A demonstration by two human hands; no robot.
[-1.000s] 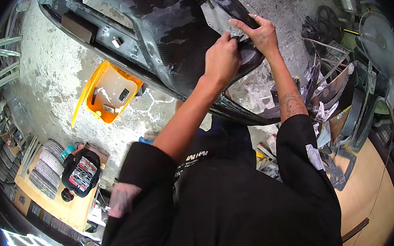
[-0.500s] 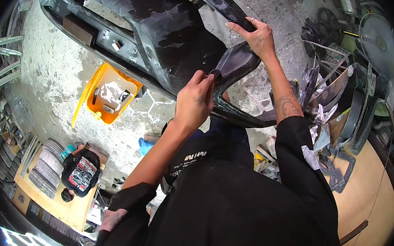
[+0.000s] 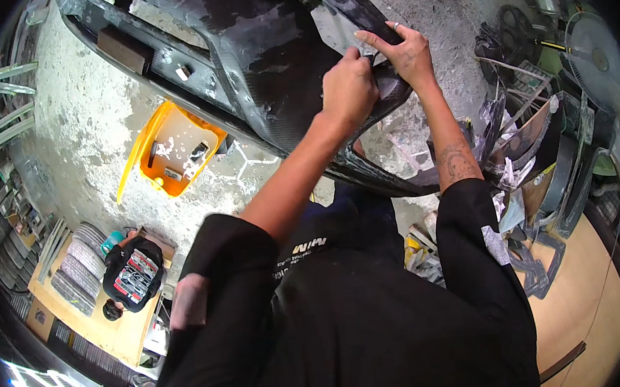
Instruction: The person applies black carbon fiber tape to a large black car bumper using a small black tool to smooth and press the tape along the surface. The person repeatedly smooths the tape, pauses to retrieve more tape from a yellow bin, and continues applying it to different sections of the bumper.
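Observation:
A large black carbon-fibre car bumper (image 3: 281, 71), glossy with wet-looking and dull patches, spans the top middle in front of me. My left hand (image 3: 349, 90) is closed and pressed against its right part, beside an opening. A sliver of something small and dark shows at its fingers; the rest is hidden by the hand. My right hand (image 3: 407, 56) grips the bumper's right-hand edge strip, thumb toward the left hand and fingers wrapped over the rim. The two hands are close together.
A yellow tub (image 3: 188, 171) holding water and small blocks stands on the stained floor at left. A small white-topped block (image 3: 182, 73) rests on the bumper. Another person (image 3: 134, 274) works at a wooden table (image 3: 119, 329). Scrap parts and a fan (image 3: 599, 57) crowd the right.
My left hand has moved up and to the right along the bumper, coming nearer the right hand. My right hand keeps its hold on the edge.

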